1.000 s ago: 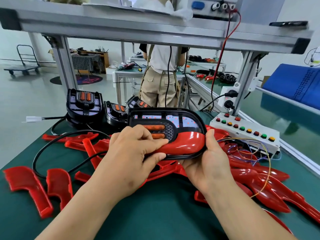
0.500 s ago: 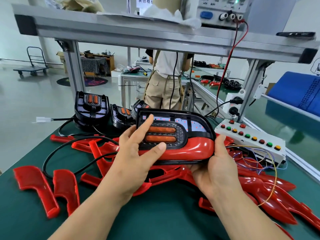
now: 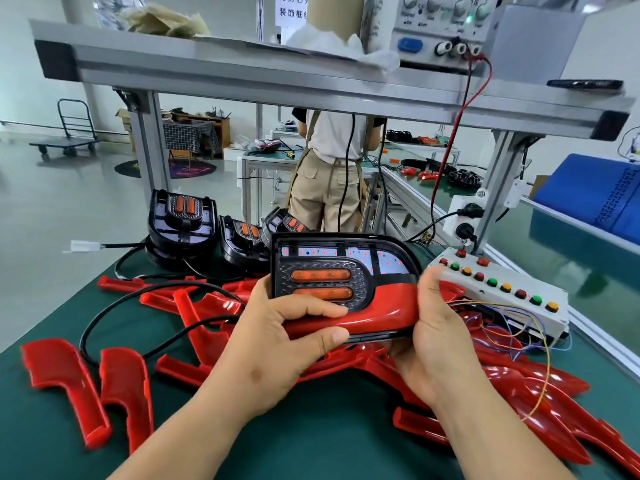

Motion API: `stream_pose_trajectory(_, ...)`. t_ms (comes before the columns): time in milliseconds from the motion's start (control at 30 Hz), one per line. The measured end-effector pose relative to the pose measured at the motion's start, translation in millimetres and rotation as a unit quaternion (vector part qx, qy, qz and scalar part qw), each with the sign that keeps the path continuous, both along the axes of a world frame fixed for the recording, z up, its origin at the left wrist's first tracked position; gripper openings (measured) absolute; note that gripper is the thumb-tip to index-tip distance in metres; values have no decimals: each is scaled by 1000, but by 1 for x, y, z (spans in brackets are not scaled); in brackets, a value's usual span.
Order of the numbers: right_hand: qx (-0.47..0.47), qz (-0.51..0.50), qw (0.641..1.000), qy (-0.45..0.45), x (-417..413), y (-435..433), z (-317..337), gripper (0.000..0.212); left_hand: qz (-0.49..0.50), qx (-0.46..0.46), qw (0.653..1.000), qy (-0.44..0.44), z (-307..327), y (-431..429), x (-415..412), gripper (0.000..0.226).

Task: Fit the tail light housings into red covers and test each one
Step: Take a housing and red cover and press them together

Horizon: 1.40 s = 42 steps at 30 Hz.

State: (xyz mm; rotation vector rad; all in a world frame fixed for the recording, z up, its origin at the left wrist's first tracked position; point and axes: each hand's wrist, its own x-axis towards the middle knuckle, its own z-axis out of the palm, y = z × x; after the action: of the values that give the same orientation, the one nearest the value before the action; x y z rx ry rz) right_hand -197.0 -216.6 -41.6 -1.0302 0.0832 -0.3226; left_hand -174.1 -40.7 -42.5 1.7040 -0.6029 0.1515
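Observation:
I hold a black tail light housing (image 3: 343, 268) with two orange lenses above the green bench; a glossy red cover (image 3: 381, 308) sits along its lower edge. Small red dots glow in the housing's upper panel. My left hand (image 3: 277, 344) grips the left end, forefinger and thumb pinching the cover's edge. My right hand (image 3: 436, 334) cups the right end from below and behind. Three more black housings (image 3: 181, 223) stand at the back left. Loose red covers (image 3: 62, 379) lie scattered under and around my hands.
A white test box (image 3: 502, 289) with coloured buttons and thin wires sits at the right. Black cables (image 3: 114, 306) loop over the mat at the left. An aluminium shelf frame (image 3: 242, 81) carries a power supply (image 3: 446, 26). A person (image 3: 332, 168) stands at the bench beyond.
My left hand went from pressing the cover, to lifting open, to pinching the cover's left end. The housing has risen slightly and the camera has tilted up.

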Motion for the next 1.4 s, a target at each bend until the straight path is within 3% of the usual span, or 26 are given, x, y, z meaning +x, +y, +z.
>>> stream_pose_trajectory(167, -11, 64, 997, -34, -4, -5, 2, 24, -5, 2, 1000, 18, 2, 6, 3, 25)
stream_pose_trajectory(333, 10, 41, 998, -53, -3, -4, 2, 45, -72, -57, 994, 61, 4, 12, 8, 32)
stream_pose_trajectory(467, 21, 13, 998, -61, -2, 0, 2, 43, 107, -9, 991, 82, 3, 15, 12, 54)
stream_pose_trajectory(533, 29, 5, 997, -65, -2, 1, 1, 44, 55, 7, 984, 172, 5, 17, 13, 61)
stream_pose_trajectory(633, 21, 9, 998, -64, -1, 4, -2, 44, -75, -50, 963, 254, 5, 18, 12, 50)
stream_pose_trajectory(800, 29, 84, 994, -69, -2, -4, -2, 28, -117, -132, 953, 248, 3, 23, 20, 38)
stream_pose_trajectory(900, 32, 119, 990, -73, -3, -7, -1, 30, -138, -139, 953, 230, 2, 28, 24, 36)
stream_pose_trajectory(1400, 69, 102, 989, -81, 0, -4, -4, 32, -138, -146, 965, 167, -1, 27, 28, 37)
